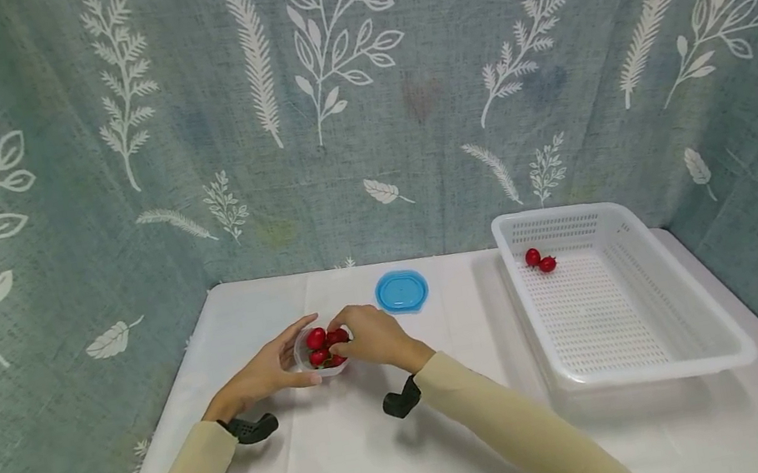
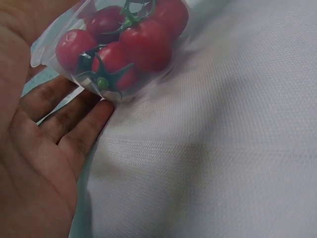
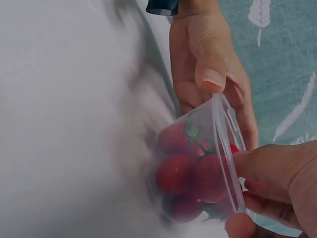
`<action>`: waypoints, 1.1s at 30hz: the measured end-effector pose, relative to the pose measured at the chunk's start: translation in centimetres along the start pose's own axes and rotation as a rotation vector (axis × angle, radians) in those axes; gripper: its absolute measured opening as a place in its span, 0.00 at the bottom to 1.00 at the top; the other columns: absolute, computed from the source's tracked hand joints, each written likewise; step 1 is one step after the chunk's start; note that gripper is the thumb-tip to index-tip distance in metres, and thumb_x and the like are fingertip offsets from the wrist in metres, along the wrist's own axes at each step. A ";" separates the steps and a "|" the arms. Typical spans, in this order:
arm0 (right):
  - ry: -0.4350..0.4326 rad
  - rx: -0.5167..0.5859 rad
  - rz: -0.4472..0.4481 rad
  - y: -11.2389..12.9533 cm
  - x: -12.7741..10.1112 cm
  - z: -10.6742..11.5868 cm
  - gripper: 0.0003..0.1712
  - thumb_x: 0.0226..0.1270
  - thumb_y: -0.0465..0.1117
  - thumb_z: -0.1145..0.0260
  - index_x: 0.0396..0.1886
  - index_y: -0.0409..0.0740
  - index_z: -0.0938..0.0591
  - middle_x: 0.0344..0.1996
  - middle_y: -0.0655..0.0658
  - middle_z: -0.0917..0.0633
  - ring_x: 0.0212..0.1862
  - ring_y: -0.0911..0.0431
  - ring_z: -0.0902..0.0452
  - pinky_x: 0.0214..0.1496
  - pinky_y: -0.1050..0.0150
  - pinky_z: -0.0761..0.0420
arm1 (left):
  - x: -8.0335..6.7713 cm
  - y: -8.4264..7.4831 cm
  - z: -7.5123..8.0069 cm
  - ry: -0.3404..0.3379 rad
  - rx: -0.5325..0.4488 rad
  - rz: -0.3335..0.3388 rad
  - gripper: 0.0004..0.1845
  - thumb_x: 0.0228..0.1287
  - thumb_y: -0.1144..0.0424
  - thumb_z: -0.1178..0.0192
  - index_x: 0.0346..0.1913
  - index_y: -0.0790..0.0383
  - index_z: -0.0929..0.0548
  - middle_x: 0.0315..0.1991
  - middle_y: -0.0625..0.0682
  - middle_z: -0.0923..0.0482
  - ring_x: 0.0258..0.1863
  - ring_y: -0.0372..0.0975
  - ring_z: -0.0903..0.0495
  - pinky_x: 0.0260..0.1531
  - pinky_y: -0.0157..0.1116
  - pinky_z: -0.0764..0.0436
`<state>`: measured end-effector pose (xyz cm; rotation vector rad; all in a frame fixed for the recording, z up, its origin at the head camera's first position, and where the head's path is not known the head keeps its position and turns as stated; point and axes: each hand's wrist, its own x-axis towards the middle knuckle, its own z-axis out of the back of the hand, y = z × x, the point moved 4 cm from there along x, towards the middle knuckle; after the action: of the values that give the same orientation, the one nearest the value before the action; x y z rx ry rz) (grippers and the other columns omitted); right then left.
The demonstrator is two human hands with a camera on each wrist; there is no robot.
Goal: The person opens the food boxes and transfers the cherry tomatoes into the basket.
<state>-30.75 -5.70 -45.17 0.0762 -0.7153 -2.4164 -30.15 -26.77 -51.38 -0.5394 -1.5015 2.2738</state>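
A small clear plastic container [image 1: 302, 358] stands on the white cloth with several red cherry tomatoes [image 2: 146, 45] inside, some with green stems. My left hand [image 1: 268, 372] is at its left side, holding it with the thumb by the rim and the fingers around the wall. From the right, my right hand [image 1: 374, 337] reaches over the opening, fingers bent down among the tomatoes. In the right wrist view, red shows between the thumb and fingers of that hand [image 3: 277, 178], where it pinches a cherry tomato partly hidden by the fingers.
A round blue lid [image 1: 401, 292] lies behind and right of the container. Further right stands a large white perforated basket [image 1: 613, 313], with two cherry tomatoes [image 1: 540, 260] in its far left corner. A green leaf-patterned curtain [image 1: 407, 138] borders the white table [image 1: 358, 460].
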 end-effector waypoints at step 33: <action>0.002 -0.105 -0.052 0.5 0.3 -0.7 0.21 0.60 0.53 0.20 0.50 0.50 0.09 0.40 0.54 0.10 0.37 0.60 0.17 0.28 0.71 0.22 | 0.2 0.2 0.1 0.004 -0.004 -0.004 0.57 0.57 0.56 0.21 0.83 0.37 0.48 0.83 0.51 0.55 0.82 0.51 0.56 0.76 0.59 0.47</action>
<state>-30.63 -6.53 -45.45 0.0554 -0.5914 -2.4982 -30.33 -26.83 -51.60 -0.5418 -1.5041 2.2657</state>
